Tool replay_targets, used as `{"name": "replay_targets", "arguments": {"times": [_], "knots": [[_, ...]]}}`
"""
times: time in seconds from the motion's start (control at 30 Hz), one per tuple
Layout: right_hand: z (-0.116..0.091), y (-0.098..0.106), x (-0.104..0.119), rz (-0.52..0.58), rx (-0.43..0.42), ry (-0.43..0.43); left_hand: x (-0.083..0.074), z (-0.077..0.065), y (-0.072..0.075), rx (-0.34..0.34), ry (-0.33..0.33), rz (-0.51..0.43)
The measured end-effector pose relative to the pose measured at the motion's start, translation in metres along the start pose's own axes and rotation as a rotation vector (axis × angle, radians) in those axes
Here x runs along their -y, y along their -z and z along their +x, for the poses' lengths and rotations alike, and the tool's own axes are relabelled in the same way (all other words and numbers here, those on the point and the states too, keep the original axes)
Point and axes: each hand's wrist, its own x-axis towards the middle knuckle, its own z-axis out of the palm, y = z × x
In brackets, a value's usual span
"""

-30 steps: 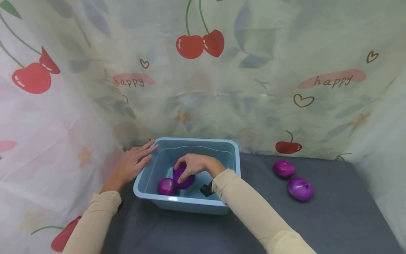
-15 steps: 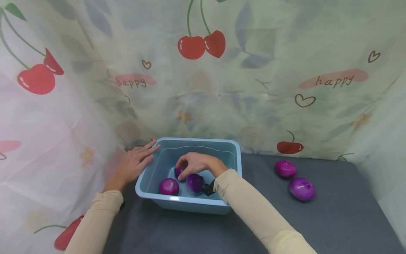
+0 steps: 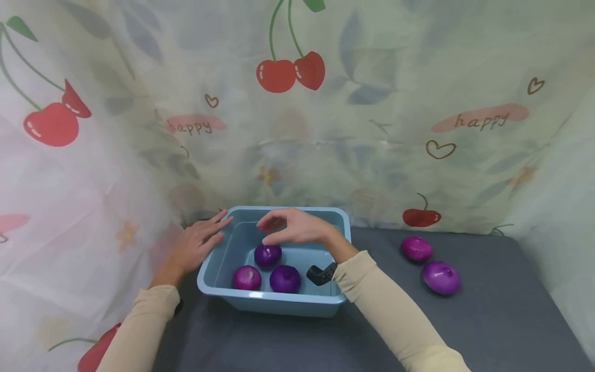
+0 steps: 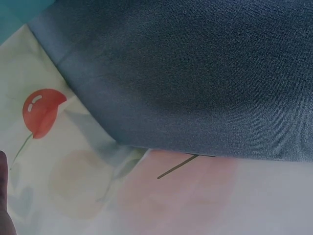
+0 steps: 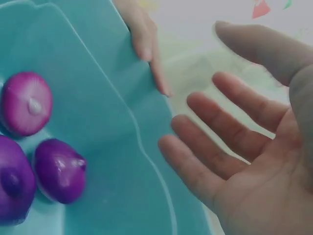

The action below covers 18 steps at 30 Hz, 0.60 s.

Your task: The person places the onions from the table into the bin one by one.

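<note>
Three purple onions lie in a blue plastic basin (image 3: 274, 296): a pinkish onion (image 3: 247, 278) at the front left, a darker onion (image 3: 285, 279) beside it and another dark onion (image 3: 268, 255) behind them. Above the basin hovers my right hand (image 3: 302, 227), its fingers spread and holding nothing. The right wrist view shows that palm (image 5: 264, 196) bare, apart from the onions. My left hand (image 3: 200, 243) rests with straight fingers at the basin's left rim; only a sliver of it shows in the left wrist view.
Two more purple onions, one pinkish (image 3: 416, 249) and one larger (image 3: 441, 277), lie on the dark grey cloth (image 3: 390, 320) right of the basin. A cherry-patterned curtain (image 3: 316, 170) hangs behind and along the sides. A black device (image 3: 321, 275) sits at my right wrist.
My right hand has let go of an onion and risen out of the basin. The onions inside now sit slightly apart. My left hand stays at the rim.
</note>
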Motion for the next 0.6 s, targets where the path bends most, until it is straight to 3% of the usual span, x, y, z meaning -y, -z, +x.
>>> {"name": "replay_targets", "arguments": {"times": [0.23,0.4,0.6], "knots": [[-0.039,0.02,0.002,0.045,-0.113,0.036,0.002,-0.003,-0.001,-0.019,-0.027,-0.021],[-0.069,0.042,-0.008,0.048,-0.268,0.052,0.002,-0.003,-0.003,-0.038,-0.043,-0.032],[-0.114,0.067,-0.025,0.027,-0.419,-0.001,0.0,-0.001,-0.002,-0.023,-0.034,-0.026]]}}
